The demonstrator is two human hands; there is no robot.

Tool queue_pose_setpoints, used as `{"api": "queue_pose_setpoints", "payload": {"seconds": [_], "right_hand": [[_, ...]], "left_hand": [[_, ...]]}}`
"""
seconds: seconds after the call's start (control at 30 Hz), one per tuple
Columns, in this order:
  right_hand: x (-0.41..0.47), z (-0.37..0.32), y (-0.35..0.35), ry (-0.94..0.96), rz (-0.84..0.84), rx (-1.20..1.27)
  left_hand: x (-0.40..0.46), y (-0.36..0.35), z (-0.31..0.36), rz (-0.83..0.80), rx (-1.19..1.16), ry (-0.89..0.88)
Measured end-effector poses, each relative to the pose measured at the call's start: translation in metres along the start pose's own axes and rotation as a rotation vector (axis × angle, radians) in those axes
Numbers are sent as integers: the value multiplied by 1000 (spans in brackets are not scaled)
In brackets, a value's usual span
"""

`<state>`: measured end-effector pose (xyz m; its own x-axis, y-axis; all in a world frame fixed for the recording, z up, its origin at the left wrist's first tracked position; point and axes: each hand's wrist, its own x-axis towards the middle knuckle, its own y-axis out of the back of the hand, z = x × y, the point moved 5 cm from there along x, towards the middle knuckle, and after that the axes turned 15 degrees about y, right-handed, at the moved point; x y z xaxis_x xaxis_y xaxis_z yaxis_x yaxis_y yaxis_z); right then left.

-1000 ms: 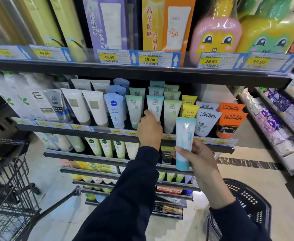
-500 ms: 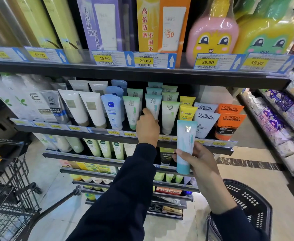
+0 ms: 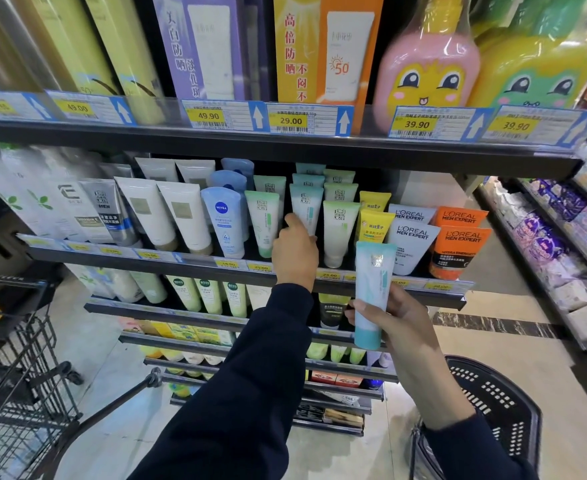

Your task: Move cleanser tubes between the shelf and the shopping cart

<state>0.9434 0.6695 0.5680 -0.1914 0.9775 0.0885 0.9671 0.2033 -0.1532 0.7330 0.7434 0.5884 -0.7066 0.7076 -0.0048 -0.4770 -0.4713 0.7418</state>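
While the dark basket (image 3: 493,407) sits lowest in view at the right and the wire shopping cart (image 3: 11,386) stands at the lower left, both arms in dark sleeves reach up toward the shelving. The right hand (image 3: 397,323) grips a teal-and-white cleanser tube (image 3: 371,292) upright, cap down, thumb across its front; the tube is held clear of the shelf, in front of its price rail. The left hand (image 3: 295,258) is raised to the middle shelf (image 3: 430,292), fingers curled round the lower part of a matching teal-topped tube (image 3: 306,206) that stands in the front of its row. Just beside that tube stand green-topped tubes (image 3: 337,230) on the right and a blue Nivea tube (image 3: 224,220) further left. Orange and grey L'Oreal tubes (image 3: 458,247) occupy the right end. Above, the top shelf (image 3: 285,147) carries yellow price tags and boxed sunscreen (image 3: 323,46).
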Motion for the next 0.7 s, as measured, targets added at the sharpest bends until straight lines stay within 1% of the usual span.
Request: {"api": "queue_pose_setpoints", "payload": {"seconds": [0.23, 0.47, 0.7], "right_hand": [[-2, 0, -5, 11, -2, -1], [-1, 0, -14, 38, 18, 4], [7, -13, -38, 128, 33, -11]], "left_hand": [[-3, 0, -4, 28, 5, -24], [-17, 7, -9, 52, 46, -94], [-35, 36, -28, 150, 92, -317]]}}
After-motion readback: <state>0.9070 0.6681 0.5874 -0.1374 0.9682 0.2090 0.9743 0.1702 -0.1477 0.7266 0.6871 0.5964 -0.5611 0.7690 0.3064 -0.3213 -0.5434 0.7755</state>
